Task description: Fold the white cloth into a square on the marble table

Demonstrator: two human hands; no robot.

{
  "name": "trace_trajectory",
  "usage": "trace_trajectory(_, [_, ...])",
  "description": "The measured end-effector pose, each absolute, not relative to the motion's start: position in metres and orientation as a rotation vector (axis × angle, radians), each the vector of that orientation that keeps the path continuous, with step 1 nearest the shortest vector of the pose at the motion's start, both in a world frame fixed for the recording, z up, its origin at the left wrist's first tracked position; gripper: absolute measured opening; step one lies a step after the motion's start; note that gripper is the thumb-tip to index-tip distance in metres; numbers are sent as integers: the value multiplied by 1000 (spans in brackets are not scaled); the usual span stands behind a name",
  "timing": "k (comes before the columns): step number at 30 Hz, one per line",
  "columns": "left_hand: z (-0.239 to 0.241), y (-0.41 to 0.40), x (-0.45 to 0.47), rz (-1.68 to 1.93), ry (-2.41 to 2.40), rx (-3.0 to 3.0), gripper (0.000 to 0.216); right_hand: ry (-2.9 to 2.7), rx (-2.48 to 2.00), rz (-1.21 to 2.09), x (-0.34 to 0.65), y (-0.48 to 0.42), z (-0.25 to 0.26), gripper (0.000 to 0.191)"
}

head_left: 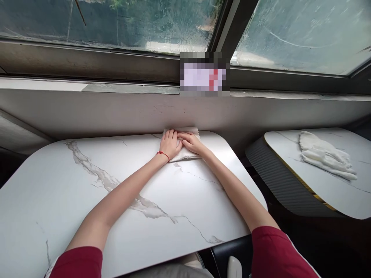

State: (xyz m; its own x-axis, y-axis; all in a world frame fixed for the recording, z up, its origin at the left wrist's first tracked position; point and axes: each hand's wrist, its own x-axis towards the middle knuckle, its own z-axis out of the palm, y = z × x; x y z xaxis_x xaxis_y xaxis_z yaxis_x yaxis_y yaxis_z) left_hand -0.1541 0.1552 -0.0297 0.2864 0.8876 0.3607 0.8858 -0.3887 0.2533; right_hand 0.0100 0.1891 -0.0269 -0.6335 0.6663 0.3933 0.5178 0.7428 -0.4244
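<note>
Head view: what stands nearest us?

"Two maroon sleeves point(78, 262), then our forearms point(116, 202), reaching across a table point(58, 200). Farther along, our left hand point(170, 143), a red band point(162, 155) at its wrist, lies flat with fingers extended; our right hand point(192, 142) slants in to meet it, fingers loosely straight. Neither is clenched."

"Where do we find the cloth point(186, 155)?"

"Under both hands, at the table's far edge. Its back border reaches the wall point(121, 112) or stops just before it; we cannot tell which."

"How do we press it well?"

"In our judgement, with palms level, pressure shared between both hands, and the layers kept smooth so that nothing bunches."

"And the surface?"

"White with grey-brown veining point(98, 173), rounded at the corners. To the right, a second table point(286, 144) of like pattern shows gold trim point(304, 189), a ribbed grey base point(284, 185) and loosely heaped white fabric point(324, 154)."

"Beyond these?"

"Above the scuffed wall, a narrow ledge point(130, 88), a pixelated patch point(203, 77) we cannot read, and dark-framed windows point(130, 27), their panes streaked and cloudy."
</note>
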Motion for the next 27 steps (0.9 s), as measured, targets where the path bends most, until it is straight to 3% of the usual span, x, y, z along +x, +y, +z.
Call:
trace_trajectory(16, [-23, 146, -156, 530, 1765, 2546, 58, -2344, -1063, 226, 1, 174, -33, 51])
trace_trajectory(27, [-27, 98, -166, 526, 1638, 2628, 60, -2357, -1120, 145, -5, 107, -32, 49])
